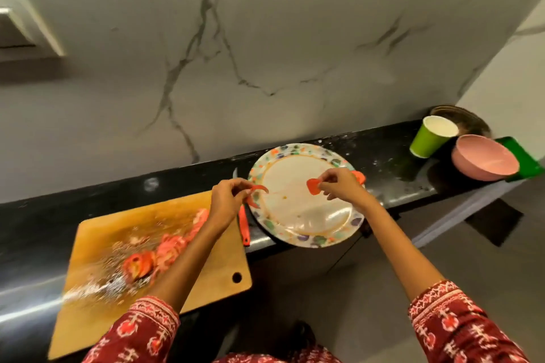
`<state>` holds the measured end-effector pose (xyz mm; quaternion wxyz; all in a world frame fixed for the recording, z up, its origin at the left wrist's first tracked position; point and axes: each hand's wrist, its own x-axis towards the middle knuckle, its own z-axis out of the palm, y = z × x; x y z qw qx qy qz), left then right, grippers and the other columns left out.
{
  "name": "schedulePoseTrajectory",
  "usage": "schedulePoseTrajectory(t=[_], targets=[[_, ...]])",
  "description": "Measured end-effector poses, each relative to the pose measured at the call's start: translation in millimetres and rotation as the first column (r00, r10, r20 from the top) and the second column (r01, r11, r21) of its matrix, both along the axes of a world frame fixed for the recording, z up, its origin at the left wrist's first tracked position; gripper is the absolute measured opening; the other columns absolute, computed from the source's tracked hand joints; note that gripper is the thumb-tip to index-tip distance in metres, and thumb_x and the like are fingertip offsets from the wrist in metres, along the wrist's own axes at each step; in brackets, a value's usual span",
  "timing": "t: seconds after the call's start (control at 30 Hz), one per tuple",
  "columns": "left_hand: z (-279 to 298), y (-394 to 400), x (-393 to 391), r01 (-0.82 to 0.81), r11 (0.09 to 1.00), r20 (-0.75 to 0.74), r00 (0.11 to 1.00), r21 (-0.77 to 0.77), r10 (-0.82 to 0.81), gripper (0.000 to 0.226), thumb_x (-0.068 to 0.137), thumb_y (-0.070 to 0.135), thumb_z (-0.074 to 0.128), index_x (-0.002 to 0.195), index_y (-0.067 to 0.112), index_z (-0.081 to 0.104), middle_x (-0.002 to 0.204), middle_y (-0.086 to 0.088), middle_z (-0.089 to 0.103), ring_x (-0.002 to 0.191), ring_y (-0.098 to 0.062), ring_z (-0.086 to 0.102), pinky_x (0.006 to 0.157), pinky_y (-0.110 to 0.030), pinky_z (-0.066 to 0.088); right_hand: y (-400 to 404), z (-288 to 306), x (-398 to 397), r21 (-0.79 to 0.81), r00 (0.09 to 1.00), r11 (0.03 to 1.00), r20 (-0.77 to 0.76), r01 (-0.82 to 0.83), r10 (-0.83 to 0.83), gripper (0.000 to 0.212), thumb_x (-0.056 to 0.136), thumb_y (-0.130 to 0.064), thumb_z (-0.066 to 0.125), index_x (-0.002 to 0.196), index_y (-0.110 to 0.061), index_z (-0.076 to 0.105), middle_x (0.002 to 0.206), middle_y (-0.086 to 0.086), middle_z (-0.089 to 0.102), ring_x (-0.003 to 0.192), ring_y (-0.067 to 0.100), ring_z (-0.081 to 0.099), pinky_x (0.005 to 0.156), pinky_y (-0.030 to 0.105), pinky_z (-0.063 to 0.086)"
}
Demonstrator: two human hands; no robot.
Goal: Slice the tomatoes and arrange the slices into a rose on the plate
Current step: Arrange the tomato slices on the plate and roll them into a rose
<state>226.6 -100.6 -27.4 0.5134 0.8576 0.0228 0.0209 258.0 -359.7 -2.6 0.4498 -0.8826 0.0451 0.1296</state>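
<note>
Far left on the black stone counter [383, 162] sits a tan wooden cutting board w/ a round hanging hole [206, 268], its surface wet and smeared w/ juice. On the board lies a loose heap of red-pink cut tomato pieces [159, 253], blurred, so indiv. slices are hard to count. The person's left forearm crosses over the board; a red patterned sleeve [147, 330] covers the upper part.

The left hand [227, 200] hovers at the board's far right corner, at the left rim of the plate, fingers curled, pinching a thin curved red tomato strip [259, 188] that arcs over the plate's edge. Just beside the board, btw. it and the plate, lies a knife w/ a red-orange handle [244, 227], blade tip pointing to the wall.

Next comes the round white plate w/ a multicoloured speckled rim [312, 240], resting on the counter, its near edge hanging past the counter front. A few small drips mark its centre.

The right hand [339, 186] is over the plate's right half, thumb and fingertips pinching a small rounded red tomato slice [313, 186] held above the plate's middle. Another red tomato piece [360, 176] shows behind that hand near the rim; can't tell if it touches the plate.

Far right, well apart from the plate: a green paper cup w/ white inside [427, 141], tilted, a pink round bowl [483, 159] on a green flat board [528, 162], and a dark round dish [466, 118] behind them. A white marble wall w/ grey veins [265, 38] backs the counter.
</note>
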Motion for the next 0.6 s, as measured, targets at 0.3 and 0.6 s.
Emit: schedulePoseTrajectory(t=[0.3,0.6], targets=[[-15,-135,82,0.309,0.942,0.034,0.948,0.127,-0.316,0.013,0.084,0.0,0.061,0.095,0.001,0.069,0.092,-0.013,0.069,0.076,-0.013,0.062,0.07,-0.01,0.047,-114,-4,37,0.016,0.96,0.961,0.043,0.277,-0.278,0.005,0.082,-0.003,0.066,0.083,-0.008,0.066,0.072,0.008,0.063,0.058,0.012,0.058,0.049,0.019,0.05],[-38,-213,127,0.377,0.904,-0.09,0.926,0.201,-0.367,0.017,0.085,0.0,0.057,0.094,0.005,0.071,0.098,-0.011,0.069,0.089,-0.016,0.062,0.084,-0.026,0.05,-136,-19,59,0.059,0.983,0.982,-0.032,0.18,-0.178,0.004,0.083,-0.008,0.068,0.086,-0.007,0.066,0.07,0.005,0.064,0.058,0.01,0.059,0.05,0.016,0.05]])
